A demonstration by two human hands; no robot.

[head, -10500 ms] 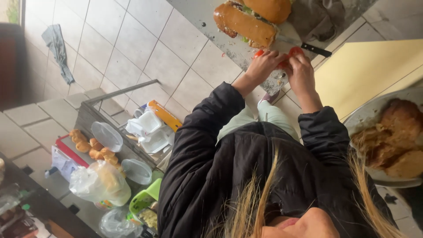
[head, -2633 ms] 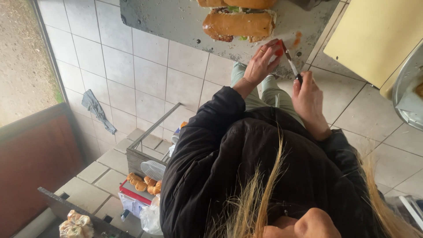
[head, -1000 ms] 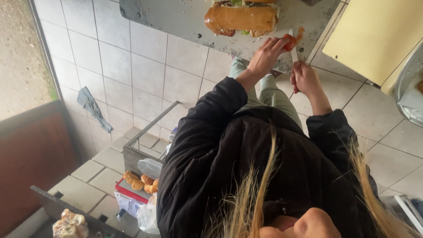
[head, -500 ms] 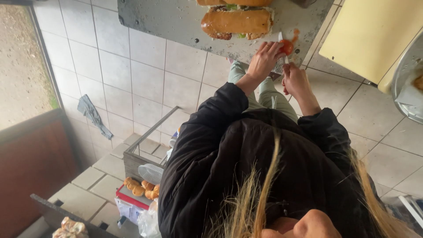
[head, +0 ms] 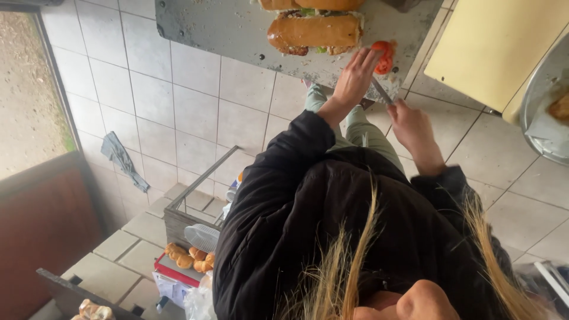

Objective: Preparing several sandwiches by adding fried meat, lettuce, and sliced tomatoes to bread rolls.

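My left hand (head: pixel 354 77) reaches out in a black sleeve and presses its fingers on a red tomato (head: pixel 386 56) at the edge of a grey cutting board (head: pixel 225 29). My right hand (head: pixel 412 125) grips a small knife (head: pixel 381 92) whose blade points up at the tomato, just below it. A filled long sandwich (head: pixel 314 32) lies on the board left of the tomato. Another sandwich (head: pixel 308 4) is cut off by the top edge of the view.
A yellow surface (head: pixel 498 47) and a metal bowl (head: pixel 542 115) with food sit at the right. Below on the tiled ledge stand a metal crate (head: pixel 198 204), bread rolls (head: pixel 188 258) and plastic bags. A grey cloth (head: pixel 121 160) lies on the tiles.
My left hand stays on the tomato. My right hand with the knife has drawn back a little from it. The view has shifted slightly.
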